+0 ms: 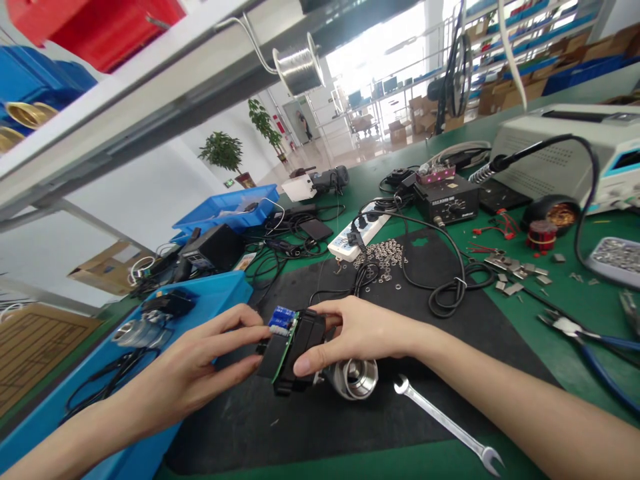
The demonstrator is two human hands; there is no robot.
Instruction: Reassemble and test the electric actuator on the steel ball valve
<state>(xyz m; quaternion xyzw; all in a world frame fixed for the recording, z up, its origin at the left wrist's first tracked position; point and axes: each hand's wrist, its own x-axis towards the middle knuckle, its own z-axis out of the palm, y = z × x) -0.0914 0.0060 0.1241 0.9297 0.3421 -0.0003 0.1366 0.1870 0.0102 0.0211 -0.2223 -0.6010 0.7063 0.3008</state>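
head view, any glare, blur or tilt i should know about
Head view: the far window is blown out to white, and the distant shelves look soft; head view: the overhead shelf slants steeply; head view: the wrench catches bright highlights, while the left hand, right hand and black housing look reasonably clear

Two hands (pixel 357 333), one circuit board (pixel 287 355), one wrench (pixel 443 420), one soldering iron (pixel 506 162), one power strip (pixel 345 245), one wire spool (pixel 299 69) and two plants (pixel 223 151).
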